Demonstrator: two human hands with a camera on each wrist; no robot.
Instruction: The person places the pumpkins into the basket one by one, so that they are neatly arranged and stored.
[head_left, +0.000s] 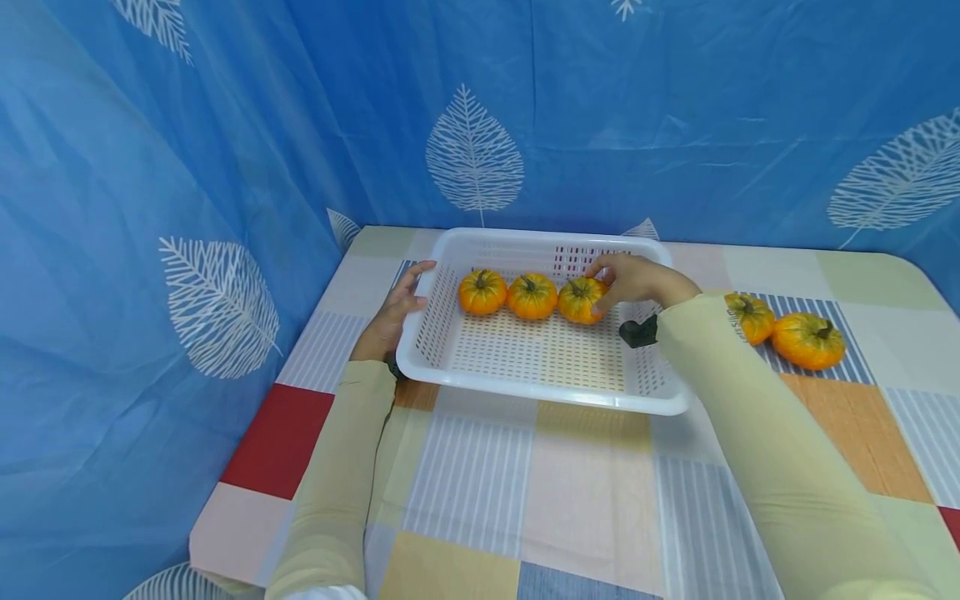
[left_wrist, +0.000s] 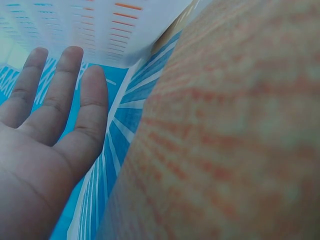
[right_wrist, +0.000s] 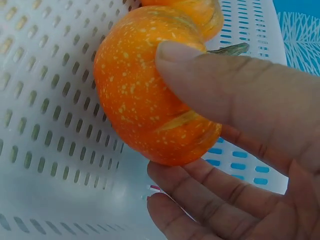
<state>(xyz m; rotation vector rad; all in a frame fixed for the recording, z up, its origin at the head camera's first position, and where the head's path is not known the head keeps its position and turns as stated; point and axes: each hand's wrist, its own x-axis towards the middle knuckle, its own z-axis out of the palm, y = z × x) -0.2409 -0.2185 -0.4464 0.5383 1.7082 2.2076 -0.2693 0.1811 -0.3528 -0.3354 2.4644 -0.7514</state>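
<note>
A white perforated plastic basket [head_left: 517, 389] holds a row of small orange pumpkins. On the left and in the middle of that row sit two of them, one pumpkin [head_left: 482, 292] beside another pumpkin [head_left: 532, 297]. My right hand [head_left: 636, 280] grips the rightmost pumpkin [right_wrist: 145, 90], thumb on one side and fingers round the other. This pumpkin is inside the basket, close to its neighbour. Outside the basket's left side is my left hand [head_left: 395, 312], its fingers fairly straight. In the left wrist view the fingers [left_wrist: 92, 95] stand spread near the basket wall, holding nothing.
Two more pumpkins lie on the table right of the basket: one pumpkin [head_left: 752, 317] partly behind my right sleeve, and another pumpkin [head_left: 808, 341] beside it. A patchwork cloth [head_left: 585, 500] covers the table. Blue leaf-print curtains [head_left: 600, 125] hang behind and at the left.
</note>
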